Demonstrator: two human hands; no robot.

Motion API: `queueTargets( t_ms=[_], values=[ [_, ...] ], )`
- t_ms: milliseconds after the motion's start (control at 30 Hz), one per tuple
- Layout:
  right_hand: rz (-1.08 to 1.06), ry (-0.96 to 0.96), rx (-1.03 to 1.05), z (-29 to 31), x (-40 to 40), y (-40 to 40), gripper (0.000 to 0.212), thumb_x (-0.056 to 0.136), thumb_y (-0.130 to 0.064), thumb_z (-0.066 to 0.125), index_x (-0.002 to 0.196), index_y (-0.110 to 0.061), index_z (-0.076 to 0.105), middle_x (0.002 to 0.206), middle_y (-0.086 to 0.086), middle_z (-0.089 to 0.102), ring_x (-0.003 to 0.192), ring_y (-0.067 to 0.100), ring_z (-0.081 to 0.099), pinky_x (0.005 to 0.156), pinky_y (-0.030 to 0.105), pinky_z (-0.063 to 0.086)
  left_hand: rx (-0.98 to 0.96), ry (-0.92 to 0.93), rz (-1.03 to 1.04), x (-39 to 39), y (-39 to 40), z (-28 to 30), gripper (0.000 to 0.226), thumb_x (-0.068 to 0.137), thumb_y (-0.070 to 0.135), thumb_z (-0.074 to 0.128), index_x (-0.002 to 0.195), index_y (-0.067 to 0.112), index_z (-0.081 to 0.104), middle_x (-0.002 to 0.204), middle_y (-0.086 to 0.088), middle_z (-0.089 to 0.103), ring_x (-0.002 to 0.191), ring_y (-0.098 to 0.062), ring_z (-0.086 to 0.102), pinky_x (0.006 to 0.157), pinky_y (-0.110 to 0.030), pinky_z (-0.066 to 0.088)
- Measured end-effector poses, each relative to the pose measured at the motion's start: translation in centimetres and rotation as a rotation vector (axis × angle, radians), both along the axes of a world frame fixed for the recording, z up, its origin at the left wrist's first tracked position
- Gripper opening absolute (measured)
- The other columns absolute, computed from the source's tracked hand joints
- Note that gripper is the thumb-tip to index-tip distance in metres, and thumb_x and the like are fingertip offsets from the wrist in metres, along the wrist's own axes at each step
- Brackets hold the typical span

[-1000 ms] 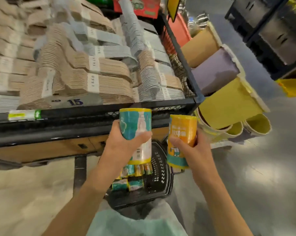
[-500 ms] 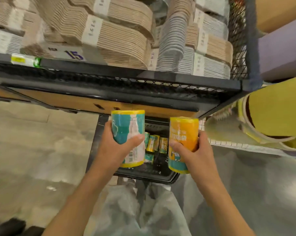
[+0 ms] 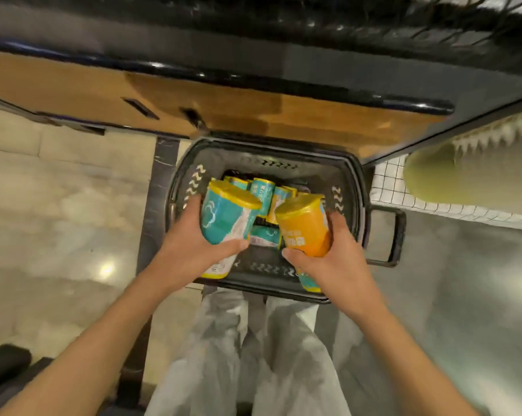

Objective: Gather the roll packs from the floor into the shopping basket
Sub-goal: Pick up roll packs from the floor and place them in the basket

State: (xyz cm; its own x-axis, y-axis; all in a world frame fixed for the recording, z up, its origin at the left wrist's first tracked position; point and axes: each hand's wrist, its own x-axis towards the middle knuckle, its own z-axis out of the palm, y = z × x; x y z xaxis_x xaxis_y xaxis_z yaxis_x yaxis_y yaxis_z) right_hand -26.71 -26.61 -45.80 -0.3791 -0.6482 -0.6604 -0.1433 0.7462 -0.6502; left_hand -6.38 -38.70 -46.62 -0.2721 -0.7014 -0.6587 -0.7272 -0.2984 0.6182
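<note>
A black shopping basket (image 3: pixel 355 187) stands on the floor under the shelf edge, with several teal and yellow roll packs (image 3: pixel 264 192) lying in it. My left hand (image 3: pixel 190 250) grips a teal roll pack (image 3: pixel 223 217) with a yellow top, held tilted over the basket's left half. An orange roll pack (image 3: pixel 303 226) with a teal bottom end sits in the grip of my right hand (image 3: pixel 340 256), tilted over the right half. Both packs hang above the ones inside. The basket floor is mostly hidden by the packs and my hands.
A wooden shelf base with a black rail (image 3: pixel 253 82) overhangs the basket's far side. The basket handle (image 3: pixel 394 235) sticks out to the right. A white wire grid (image 3: pixel 403 199) and a pale yellow roll (image 3: pixel 463 175) lie at right. My legs in light trousers (image 3: pixel 253 355) stand below.
My view has tipped down from the shelves to straight over the basket. Both hands have lowered their packs from chest height to just above the basket and tilted them.
</note>
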Motion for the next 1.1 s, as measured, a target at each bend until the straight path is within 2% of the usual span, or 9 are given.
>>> queueTargets(
  t_ms=[67, 133, 233, 333, 433, 567, 700, 833, 1100],
  values=[
    [0.037, 0.035, 0.024, -3.5, 0.3, 0.1, 0.062, 0.072, -0.032, 0.090, 0.116, -0.035, 0.046, 0.093, -0.019, 0.060, 0.081, -0.009, 0.059, 0.064, 0.010, 0.042, 0.025, -0.024, -0.067, 0.5, -0.6, -4.0, 0.071, 0.063, 0.037, 0.093, 0.113, 0.043, 0.043, 0.104, 0.027, 0.059, 0.095, 0.008, 0.060, 0.081, -0.025, 0.048],
    [0.086, 0.052, 0.072, -7.1, 0.6, 0.3, 0.064, 0.071, -0.032, 0.090, 0.116, -0.038, 0.044, 0.094, -0.020, 0.060, 0.084, -0.005, 0.060, 0.066, 0.009, 0.041, 0.004, -0.063, -0.175, 0.8, -1.1, -7.8, 0.078, 0.059, 0.045, 0.092, 0.118, 0.040, 0.042, 0.108, 0.024, 0.059, 0.098, -0.001, 0.061, 0.084, -0.030, 0.049],
    [0.233, 0.156, 0.143, -12.4, 0.8, 0.5, 0.076, 0.069, -0.037, 0.090, 0.131, -0.031, 0.046, 0.116, -0.007, 0.063, 0.105, 0.018, 0.061, 0.079, 0.025, 0.040, -0.078, -0.130, -0.413, 1.2, -2.1, -12.5, 0.087, 0.058, 0.048, 0.089, 0.129, 0.034, 0.041, 0.113, 0.017, 0.059, 0.102, -0.008, 0.058, 0.082, -0.031, 0.046],
    [0.434, 0.266, 0.197, -16.9, 0.9, 0.2, 0.086, 0.071, -0.038, 0.086, 0.142, -0.023, 0.041, 0.131, 0.003, 0.059, 0.118, 0.029, 0.058, 0.089, 0.035, 0.044, -0.149, -0.208, -0.687, 1.7, -3.4, -16.6, 0.099, 0.058, 0.055, 0.085, 0.140, 0.033, 0.032, 0.127, 0.003, 0.056, 0.114, -0.022, 0.055, 0.094, -0.039, 0.048],
    [0.625, 0.310, 0.249, -20.4, 0.9, -0.3, 0.086, 0.074, -0.039, 0.081, 0.145, -0.025, 0.036, 0.135, 0.005, 0.054, 0.124, 0.032, 0.053, 0.100, 0.041, 0.044, -0.181, -0.284, -0.937, 2.1, -4.3, -20.5, 0.101, 0.063, 0.056, 0.080, 0.144, 0.031, 0.025, 0.137, -0.002, 0.049, 0.123, -0.027, 0.049, 0.100, -0.042, 0.046],
    [0.759, 0.325, 0.285, -24.4, 1.2, -1.0, 0.081, 0.078, -0.040, 0.077, 0.144, -0.029, 0.032, 0.136, 0.002, 0.052, 0.126, 0.029, 0.051, 0.103, 0.042, 0.043, -0.203, -0.346, -1.158, 1.6, -5.1, -24.8, 0.100, 0.066, 0.053, 0.075, 0.145, 0.029, 0.019, 0.138, -0.003, 0.044, 0.125, -0.024, 0.042, 0.101, -0.044, 0.046],
    [0.823, 0.346, 0.276, -27.8, 1.9, -1.5, 0.083, 0.081, -0.038, 0.077, 0.148, -0.031, 0.029, 0.142, 0.000, 0.048, 0.134, 0.028, 0.046, 0.111, 0.045, 0.039, -0.176, -0.407, -1.246, 1.0, -5.1, -28.0, 0.103, 0.072, 0.048, 0.076, 0.151, 0.026, 0.013, 0.142, -0.004, 0.040, 0.132, -0.026, 0.038, 0.106, -0.047, 0.043],
    [0.868, 0.379, 0.276, -30.9, 2.7, -2.0, 0.086, 0.082, -0.037, 0.077, 0.151, -0.029, 0.027, 0.146, 0.001, 0.047, 0.137, 0.029, 0.044, 0.114, 0.047, 0.035, -0.208, -0.425, -1.311, 1.5, -4.5, -31.2, 0.105, 0.073, 0.042, 0.081, 0.152, 0.022, 0.015, 0.145, -0.007, 0.040, 0.132, -0.026, 0.038, 0.110, -0.048, 0.039],
    [1.028, 0.450, 0.249, -36.3, 5.4, -1.6, 0.089, 0.083, -0.032, 0.077, 0.154, -0.025, 0.023, 0.148, 0.004, 0.042, 0.137, 0.031, 0.040, 0.118, 0.048, 0.031, -0.231, -0.489, -1.294, 3.2, -3.0, -35.7, 0.098, 0.074, 0.032, 0.083, 0.149, 0.021, 0.021, 0.147, -0.005, 0.033, 0.137, -0.026, 0.034, 0.114, -0.047, 0.036]
  ],
)
